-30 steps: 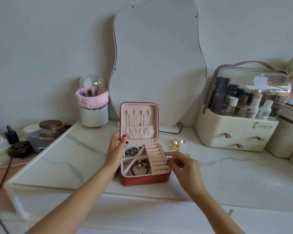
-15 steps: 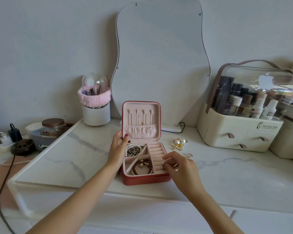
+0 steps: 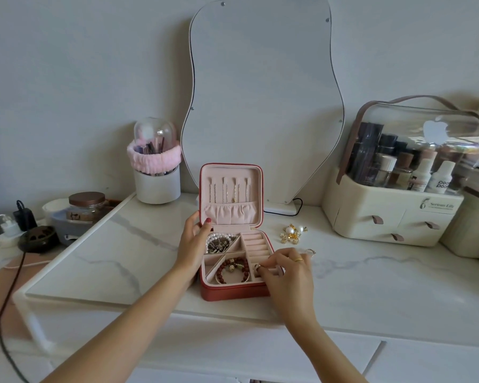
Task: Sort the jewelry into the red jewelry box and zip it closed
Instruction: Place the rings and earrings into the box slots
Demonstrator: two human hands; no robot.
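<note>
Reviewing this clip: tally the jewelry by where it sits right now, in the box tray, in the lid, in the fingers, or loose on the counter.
In the red jewelry box tray: 2 (pearl strand, red bead bracelet)
Hanging in the lid: several thin chains, too fine to count
Pinched in the right hand: 1 ring
Loose on the counter: 2 (pearl and gold cluster, small ring)
Total countable: 5

Beyond where I'm gripping, a plain grey wall (image 3: 67, 64) and a wavy frameless mirror (image 3: 263, 100) leaning on it. Under the grip, white marble-veined tabletop (image 3: 371, 286). Far right, cream cosmetics organiser (image 3: 393, 217); far left, white brush holder (image 3: 155, 186), glass jar (image 3: 87, 207). Soft daylight.
</note>
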